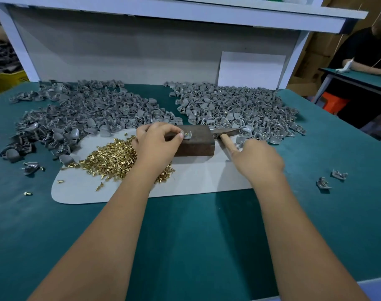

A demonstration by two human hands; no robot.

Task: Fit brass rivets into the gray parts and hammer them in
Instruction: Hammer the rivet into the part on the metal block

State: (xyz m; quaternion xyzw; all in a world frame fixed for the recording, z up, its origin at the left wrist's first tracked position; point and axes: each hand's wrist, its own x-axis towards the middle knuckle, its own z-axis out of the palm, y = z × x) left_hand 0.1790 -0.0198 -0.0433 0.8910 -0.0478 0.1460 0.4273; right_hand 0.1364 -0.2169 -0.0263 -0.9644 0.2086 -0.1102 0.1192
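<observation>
left hand (156, 144) fingertips pinching a gray part (187, 134) with a brass rivet (186, 133) in it, sat on top of the brown block (194, 140) | right hand (256, 158) curled round the hammer (225, 135) handle (head lying flat by the block) | loose rivets pile (111, 158) on the white mat (196, 177) under the left wrist | gray parts heaps (87, 111) behind, on the green table (196, 235)

Two bare forearms, no sleeves, left grip (157, 144), right grip (258, 160)

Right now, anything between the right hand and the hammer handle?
Nothing visible. The right hand is already at the wooden hammer handle, beside the block. The left hand holds the gray part on the block, clear of it.
</observation>
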